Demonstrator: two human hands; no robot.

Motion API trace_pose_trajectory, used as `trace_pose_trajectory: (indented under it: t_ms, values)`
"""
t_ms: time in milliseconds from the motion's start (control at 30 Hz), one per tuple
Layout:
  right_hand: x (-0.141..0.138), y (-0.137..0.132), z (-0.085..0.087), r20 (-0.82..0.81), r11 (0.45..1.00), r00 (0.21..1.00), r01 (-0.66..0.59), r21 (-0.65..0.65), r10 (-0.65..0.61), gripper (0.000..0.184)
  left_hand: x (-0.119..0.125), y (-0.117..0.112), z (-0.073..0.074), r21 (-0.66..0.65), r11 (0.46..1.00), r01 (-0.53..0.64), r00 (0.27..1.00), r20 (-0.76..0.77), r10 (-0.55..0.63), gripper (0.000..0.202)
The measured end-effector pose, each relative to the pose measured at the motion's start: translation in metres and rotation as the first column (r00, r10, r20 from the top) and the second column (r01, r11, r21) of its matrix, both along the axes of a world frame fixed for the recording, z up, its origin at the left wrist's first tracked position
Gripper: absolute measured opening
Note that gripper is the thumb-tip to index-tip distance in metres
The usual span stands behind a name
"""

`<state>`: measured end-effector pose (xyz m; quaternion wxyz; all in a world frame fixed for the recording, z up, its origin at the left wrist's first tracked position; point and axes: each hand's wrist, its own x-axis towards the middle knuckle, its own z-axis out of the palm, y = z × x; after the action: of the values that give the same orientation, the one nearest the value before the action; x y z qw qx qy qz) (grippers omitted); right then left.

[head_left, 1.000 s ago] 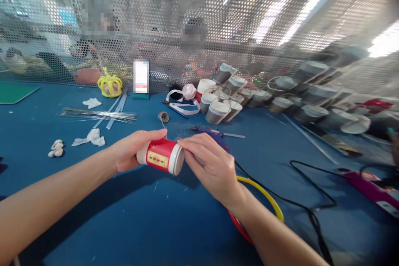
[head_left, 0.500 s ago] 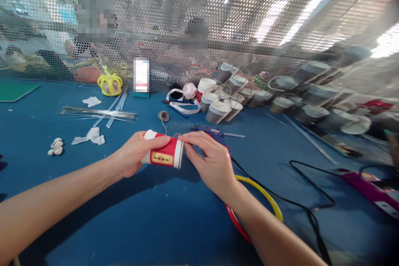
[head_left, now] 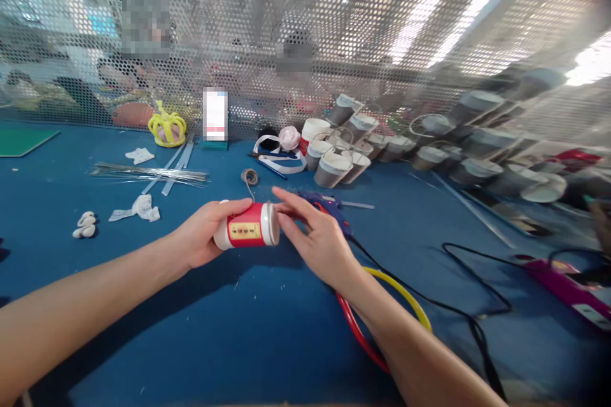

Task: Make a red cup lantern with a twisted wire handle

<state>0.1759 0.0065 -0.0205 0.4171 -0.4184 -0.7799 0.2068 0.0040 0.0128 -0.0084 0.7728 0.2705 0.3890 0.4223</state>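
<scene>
My left hand (head_left: 207, 233) is closed around a red and white paper cup (head_left: 267, 222) with a yellow label, held on its side above the blue table. Its rim end points right. At that rim hovers my right hand (head_left: 317, 238), index finger stretched out and fingers apart; whether a fingertip touches the rim I cannot tell. A thin cord runs from behind the cup to a small coil of twine (head_left: 249, 177) on the table. Past my right hand lies a blue glue gun (head_left: 329, 200) with a clear glue stick in its back.
Grey-wrapped cups (head_left: 333, 168) with handles are piled at the back right. Thin wires (head_left: 153, 173), a yellow crown-like piece (head_left: 167, 127) and shell-like white pieces (head_left: 86, 226) lie left. Yellow and red rings (head_left: 405, 296), a black cable and a purple power strip (head_left: 568, 286) lie right. A perforated screen stands behind.
The cup has turned in my left hand, and its label now sits higher. My right hand's fingers have spread from a pinch at the rim, with the index finger lifted.
</scene>
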Motion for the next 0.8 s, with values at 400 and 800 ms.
trace_pose_trajectory:
  t_ms: [400, 800]
  values:
    - [0.0021, 0.0013, 0.0010, 0.060, 0.960, 0.998, -0.024, 0.277, 0.008, 0.009, -0.0028, 0.0080, 0.0071, -0.101, 0.990, -0.095, 0.985, 0.132, 0.108, 0.019]
    - [0.0015, 0.0010, 0.0025, 0.121, 0.928, 0.993, -0.031, 0.370, -0.015, 0.007, -0.0031, 0.0066, 0.0035, -0.046, 0.998, -0.036, 0.989, 0.145, 0.042, 0.025]
